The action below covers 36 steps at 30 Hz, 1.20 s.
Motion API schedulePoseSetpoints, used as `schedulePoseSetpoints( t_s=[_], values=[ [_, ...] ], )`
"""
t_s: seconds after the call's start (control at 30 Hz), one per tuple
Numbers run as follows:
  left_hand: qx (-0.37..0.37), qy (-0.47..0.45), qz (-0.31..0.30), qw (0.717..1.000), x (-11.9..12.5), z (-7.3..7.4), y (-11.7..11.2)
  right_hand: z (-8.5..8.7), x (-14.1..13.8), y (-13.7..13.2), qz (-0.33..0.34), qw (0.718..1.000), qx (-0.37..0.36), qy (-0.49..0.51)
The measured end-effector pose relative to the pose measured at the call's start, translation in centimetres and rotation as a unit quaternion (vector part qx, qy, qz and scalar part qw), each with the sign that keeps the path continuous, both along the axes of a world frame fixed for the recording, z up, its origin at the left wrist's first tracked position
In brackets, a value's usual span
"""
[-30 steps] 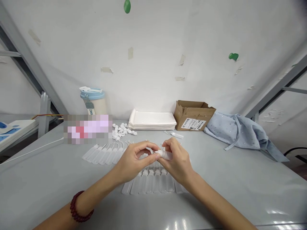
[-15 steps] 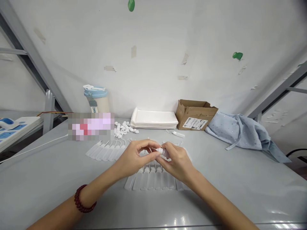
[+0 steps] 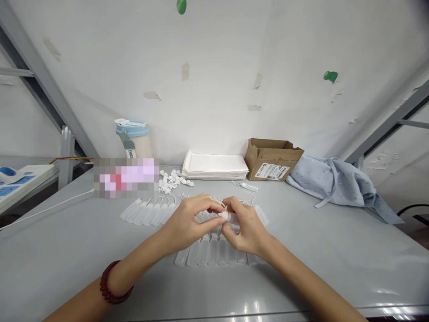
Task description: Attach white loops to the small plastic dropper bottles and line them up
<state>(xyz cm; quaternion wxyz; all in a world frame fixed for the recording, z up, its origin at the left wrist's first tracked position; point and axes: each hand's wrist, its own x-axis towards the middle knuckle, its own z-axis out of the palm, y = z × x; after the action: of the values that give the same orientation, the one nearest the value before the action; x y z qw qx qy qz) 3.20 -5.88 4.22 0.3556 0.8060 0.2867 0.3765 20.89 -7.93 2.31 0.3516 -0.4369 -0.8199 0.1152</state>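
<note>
Above the middle of the table, my right hand (image 3: 248, 228) grips the body of a small translucent squeeze bottle (image 3: 233, 218), fingers closed round it. The bottle lies roughly sideways, its white cap (image 3: 224, 216) pointing left. Thumb and fingers of my left hand (image 3: 187, 223) pinch that cap. Below my hands, a row of similar bottles (image 3: 214, 252) with thin spout tubes lies side by side. Another row of bottles (image 3: 145, 213) lies to the left, and more are partly hidden behind my hands.
Small white caps (image 3: 170, 181) lie in a pile near a stack of white trays (image 3: 216, 167). An open cardboard box (image 3: 275, 161), a blue cloth (image 3: 338, 183) and a single bottle (image 3: 248, 187) are at the back right. A tumbler (image 3: 134, 138) stands back left.
My fingers have shifted slightly around the cap and bottle, and my right thumb and fingers look more spread. The bottle stays between both hands.
</note>
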Motion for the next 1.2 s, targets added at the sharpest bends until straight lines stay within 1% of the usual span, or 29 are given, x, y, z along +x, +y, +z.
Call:
schedulePoseSetpoints(
  t_s=[0.07, 0.1, 0.13, 0.2, 0.3, 0.37, 0.43, 0.53, 0.57, 0.63, 0.73, 0.83, 1.07, 1.2],
  values=[
    [0.092, 0.017, -0.012, 0.996, -0.1, -0.2, 0.0, 0.3, -0.1, 0.0, -0.007, 0.998, -0.054, 0.034],
    [0.119, 0.026, -0.018, 0.992, -0.1, -0.3, 0.1, 0.4, -0.1, 0.0, -0.007, 0.996, -0.075, 0.048],
    [0.132, 0.033, -0.02, 0.991, -0.1, -0.4, 0.2, 0.5, -0.1, 0.1, -0.003, 0.994, -0.095, 0.06],
    [0.125, 0.037, -0.016, 0.991, -0.2, -0.6, 0.5, 0.6, -0.1, 0.1, 0.005, 0.988, -0.129, 0.084],
    [0.071, 0.015, -0.008, 0.997, -0.1, -0.6, 0.6, 0.7, 0.0, 0.1, 0.012, 0.982, -0.153, 0.11],
    [0.016, -0.006, -0.011, 1.0, -0.1, -0.5, 0.7, 0.7, -0.1, 0.0, 0.01, 0.981, -0.151, 0.125],
    [-0.053, -0.023, -0.019, 0.998, -0.2, -0.2, 0.7, 0.5, -0.4, -0.2, 0.001, 0.983, -0.134, 0.128],
    [-0.163, -0.033, -0.033, 0.985, -0.4, 0.3, 0.7, -0.1, -0.7, -0.4, -0.018, 0.993, -0.065, 0.098],
    [-0.193, -0.029, -0.03, 0.98, -0.4, 0.4, 0.7, -0.3, -0.8, -0.4, -0.021, 0.996, -0.036, 0.082],
    [-0.227, -0.013, -0.015, 0.974, -0.4, 0.6, 0.7, -0.7, -0.8, -0.3, -0.018, 0.998, 0.02, 0.052],
    [-0.245, 0.016, -0.008, 0.969, -0.2, 0.5, 0.7, -1.1, -0.6, -0.1, 0.001, 0.997, 0.077, 0.007],
    [-0.251, 0.028, -0.029, 0.967, -0.1, 0.3, 0.8, -1.2, -0.6, -0.1, 0.004, 0.995, 0.099, -0.012],
    [-0.267, 0.026, -0.033, 0.963, -0.2, -0.2, 0.7, -0.9, -0.7, -0.4, -0.036, 0.999, 0.028, -0.005],
    [-0.277, 0.016, -0.036, 0.96, -0.2, -0.4, 0.8, -0.7, -0.7, -0.4, -0.017, 1.0, -0.012, 0.01]
  ],
)
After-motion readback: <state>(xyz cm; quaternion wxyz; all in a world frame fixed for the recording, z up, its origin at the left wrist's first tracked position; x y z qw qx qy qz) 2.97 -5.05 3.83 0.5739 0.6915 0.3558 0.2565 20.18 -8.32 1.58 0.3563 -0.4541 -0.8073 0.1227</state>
